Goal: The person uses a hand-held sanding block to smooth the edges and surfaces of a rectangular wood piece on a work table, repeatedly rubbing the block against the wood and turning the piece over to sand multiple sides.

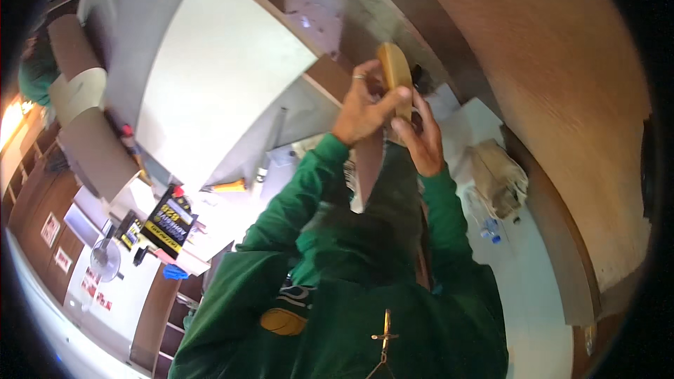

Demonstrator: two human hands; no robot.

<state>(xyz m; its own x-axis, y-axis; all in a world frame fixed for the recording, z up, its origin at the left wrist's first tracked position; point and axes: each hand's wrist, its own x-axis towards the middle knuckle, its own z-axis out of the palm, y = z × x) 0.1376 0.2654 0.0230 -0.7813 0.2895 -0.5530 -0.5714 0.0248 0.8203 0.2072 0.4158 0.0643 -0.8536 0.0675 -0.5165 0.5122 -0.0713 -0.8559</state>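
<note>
Yellow roll [397,74], likely tape, is in front of us, our left hand [364,111] and right hand [423,139] both clamped on it; we judge it light, firm, best gripped by its rim.

Harsh light glares off the white table [223,216] and pales a white, flat, curved-edged panel [225,63], while a warm orange glow [12,123] flares at far left; fisheye distortion bends edges toward blackened corners.

The fisheye looks down from head height, past the sweater [337,312], onto left hand [360,114] and right hand [424,143] close below.
</note>
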